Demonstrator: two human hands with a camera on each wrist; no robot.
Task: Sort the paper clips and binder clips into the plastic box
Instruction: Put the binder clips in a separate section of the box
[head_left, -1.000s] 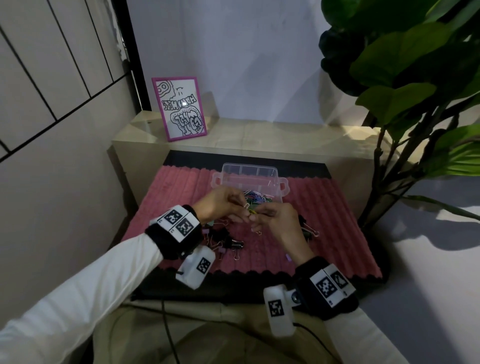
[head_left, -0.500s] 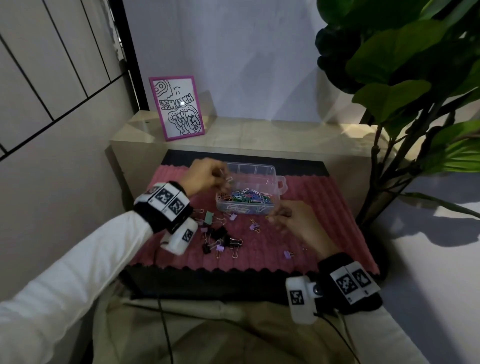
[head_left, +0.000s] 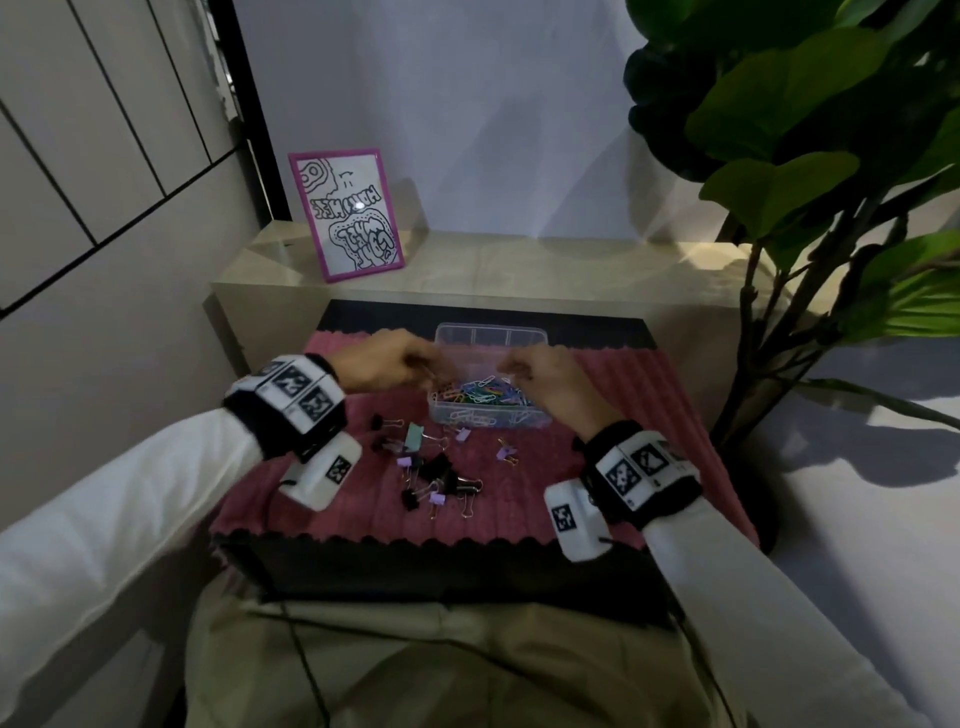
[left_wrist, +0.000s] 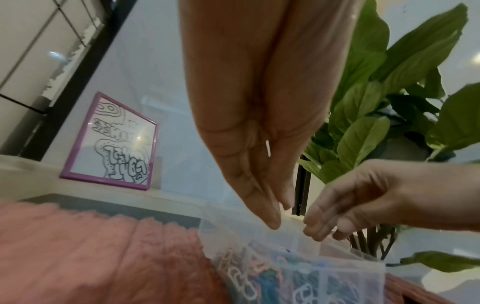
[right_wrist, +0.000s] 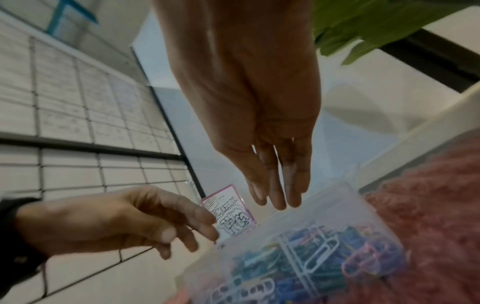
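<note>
The clear plastic box (head_left: 491, 329) stands at the back of the pink mat (head_left: 631, 415), its near compartments full of coloured paper clips (head_left: 480, 394). My left hand (head_left: 402, 364) hovers at the box's left edge, fingers pointing down, pinching a thin white paper clip (left_wrist: 268, 148) between thumb and fingers. My right hand (head_left: 530, 371) hangs over the box's right side with relaxed, nearly straight fingers (right_wrist: 278, 197); nothing shows in them. Several black, lilac and green binder clips (head_left: 441, 473) lie loose on the mat in front of the box.
A pink-framed drawing (head_left: 347, 215) leans on the beige ledge (head_left: 519, 260) behind the mat. A large leafy plant (head_left: 805, 156) stands to the right. A wall is close on the left. The mat's scalloped front edge (head_left: 415, 540) lies near my lap.
The hands, first joined over the mat on linked clips, separated. The left went to the box; the right then rose from the mat to the box's right side.
</note>
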